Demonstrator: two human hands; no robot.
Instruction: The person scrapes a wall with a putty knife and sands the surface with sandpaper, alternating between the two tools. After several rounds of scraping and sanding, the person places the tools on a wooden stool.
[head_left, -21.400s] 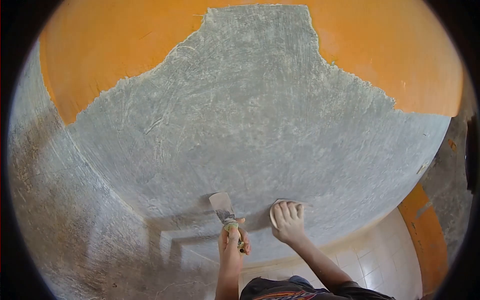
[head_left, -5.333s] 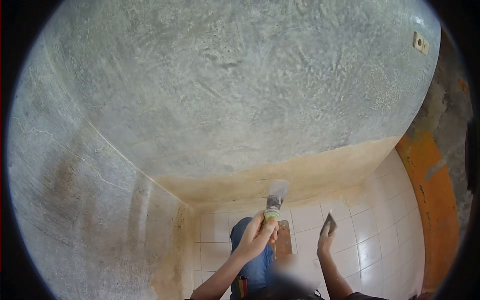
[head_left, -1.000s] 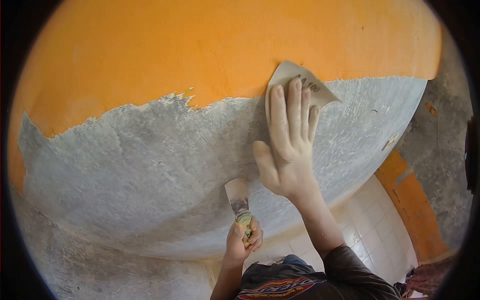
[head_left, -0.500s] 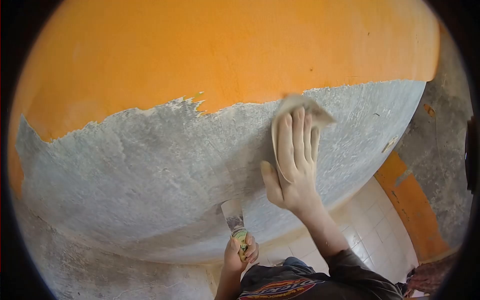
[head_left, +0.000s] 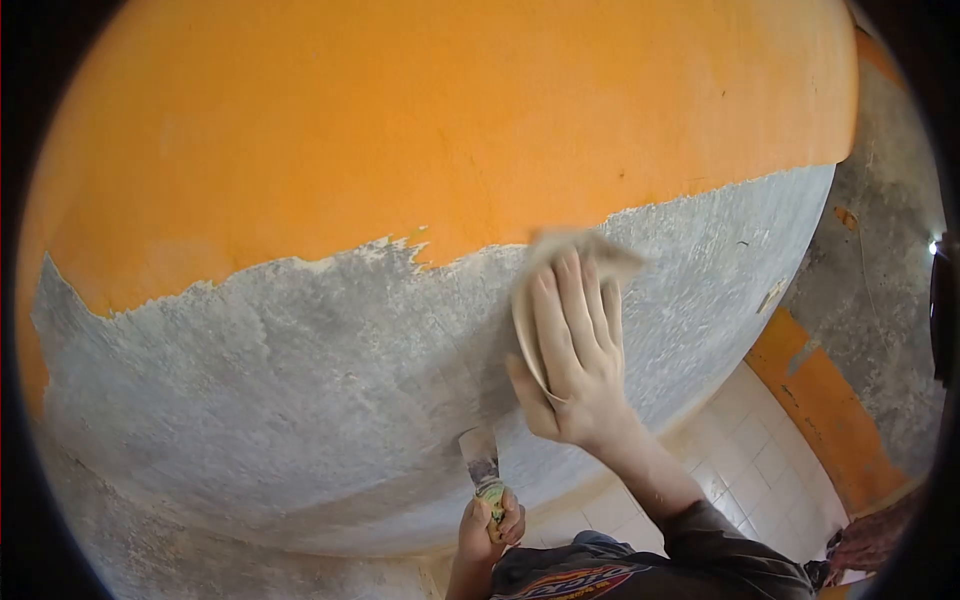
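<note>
My right hand (head_left: 580,365) lies flat over a beige sheet of sandpaper (head_left: 603,252), fingers stretched upward, pressing it against the wall. The paper curls out past the fingertips and along the thumb side, slightly blurred. It overlaps the ragged border between the orange paint (head_left: 400,120) and the bare grey plaster (head_left: 330,390). Lower down, my left hand (head_left: 490,525) is closed round the green patterned handle of a putty knife (head_left: 480,455). Its blade points up, in front of the grey plaster.
Pale floor tiles (head_left: 760,450) show at the wall's foot on the right. A side wall (head_left: 870,290) of grey plaster with an orange strip (head_left: 835,410) stands at the far right. A dark reddish cloth (head_left: 880,535) is at the lower right edge.
My right hand has slid left across the wall with the sandpaper. The view has tipped so the wall sits lower in the picture. My left hand keeps hold of the putty knife.
</note>
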